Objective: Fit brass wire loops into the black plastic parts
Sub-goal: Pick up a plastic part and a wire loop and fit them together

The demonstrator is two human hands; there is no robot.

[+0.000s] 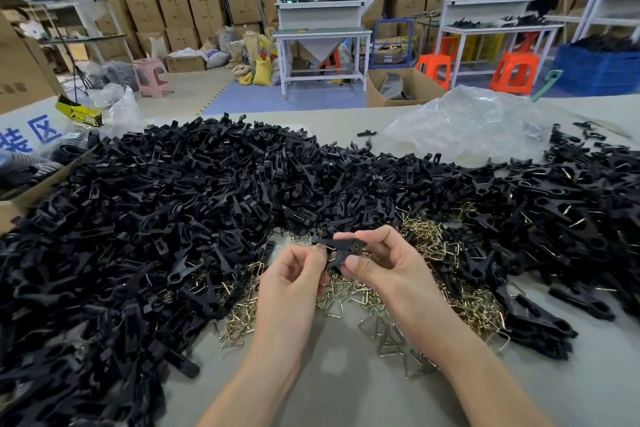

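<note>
Both hands meet over the near middle of the bench [346,392].

Left hand [294,276]: fingers curled, thumb and forefinger pinching the left end of one black part [341,248].

Right hand [379,265]: thumb and fingers curled round the right end of the same part. The part is held clear of the bench, roughly level.

A brass loop [321,245] glints at the part's left end, beside the left fingertips. Whether it is seated cannot be told.

Loose loops [367,298] lie heaped on the bench under and around the hands. Black parts [173,204] are piled thick to the left and far side, with more to the right.

A crumpled clear bag [467,125] lies far right, behind the parts. An open carton [20,199] stands at the left edge.
</note>
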